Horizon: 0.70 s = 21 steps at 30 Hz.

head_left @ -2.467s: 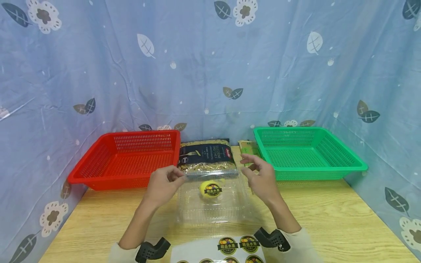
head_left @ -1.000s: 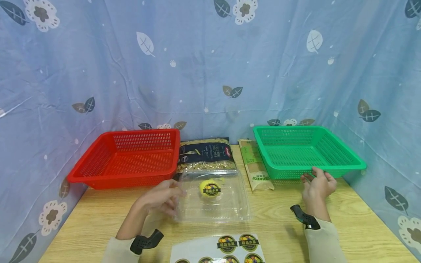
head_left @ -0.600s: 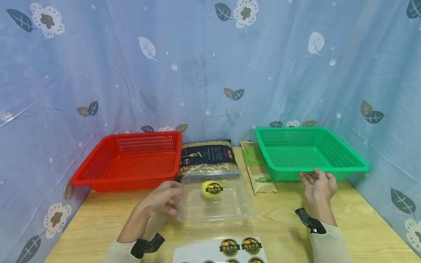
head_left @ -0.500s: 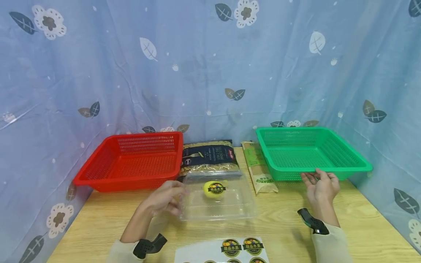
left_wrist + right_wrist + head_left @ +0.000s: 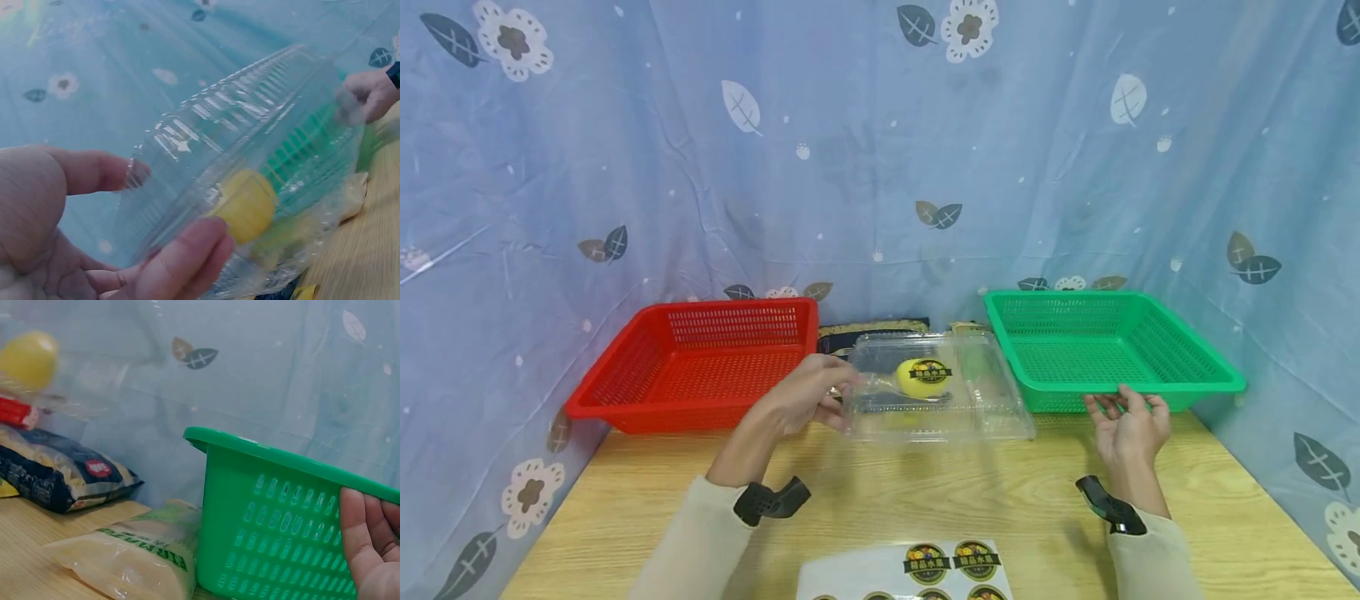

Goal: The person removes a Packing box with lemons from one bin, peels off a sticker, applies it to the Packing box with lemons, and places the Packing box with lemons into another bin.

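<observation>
My left hand (image 5: pixel 812 390) grips the left edge of a clear plastic clamshell box (image 5: pixel 992 400), thumb and fingers on opposite sides of its wall. The box is tilted and raised off the table. A rounded yellow fruit (image 5: pixel 245 206) shows inside it, and a dark round sticker (image 5: pixel 930 372) is on the lid over the fruit. At the right, my right hand (image 5: pixel 1127 429) holds the front rim of the green basket (image 5: pixel 1112 387), fingertips tucked under the lip. The right wrist view shows those fingers (image 5: pixel 355 519) against the slotted wall.
A red basket (image 5: pixel 685 412) stands at the left. Behind the box lie a pasta bag (image 5: pixel 69 472) and a beige-green packet (image 5: pixel 140 550), which is beside the green basket. A white sheet of round stickers (image 5: pixel 857 571) is at the table's front edge. A patterned curtain (image 5: pixel 880 167) stands behind.
My left hand has lifted the clamshell box off the table and carried it right and away, now overlapping the packet. Earlier, my right hand moved from beside the box to the green basket's rim.
</observation>
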Available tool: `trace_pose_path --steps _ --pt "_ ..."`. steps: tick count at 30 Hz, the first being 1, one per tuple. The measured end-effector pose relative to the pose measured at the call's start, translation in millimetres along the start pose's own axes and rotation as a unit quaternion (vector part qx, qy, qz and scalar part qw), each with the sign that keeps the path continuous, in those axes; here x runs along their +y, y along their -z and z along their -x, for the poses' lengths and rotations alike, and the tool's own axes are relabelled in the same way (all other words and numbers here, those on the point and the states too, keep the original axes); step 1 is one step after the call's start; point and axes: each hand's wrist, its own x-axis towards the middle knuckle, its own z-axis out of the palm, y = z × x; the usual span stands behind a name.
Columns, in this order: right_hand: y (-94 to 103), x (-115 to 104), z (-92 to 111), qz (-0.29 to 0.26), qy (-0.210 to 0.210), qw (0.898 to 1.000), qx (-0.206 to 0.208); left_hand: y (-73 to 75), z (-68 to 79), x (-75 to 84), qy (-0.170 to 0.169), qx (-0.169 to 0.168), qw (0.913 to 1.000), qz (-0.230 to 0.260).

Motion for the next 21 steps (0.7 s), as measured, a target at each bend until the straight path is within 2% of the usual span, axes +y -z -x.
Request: trace_pose_path --steps 7,15,21 --pt "2.7 0.2 -2.9 -0.022 0.006 1.000 -0.013 -11.2 -29.0 15.0 0.004 0.040 0.9990 0.021" --pt "2.1 3.3 -4.8 -0.027 0.007 1.000 -0.007 -26.2 -61.3 19.5 -0.001 0.051 0.9945 0.092" --pt "1.0 4.6 -7.8 -0.040 0.004 0.999 -0.007 -42.0 -83.4 30.9 -0.010 0.053 0.9937 0.098"
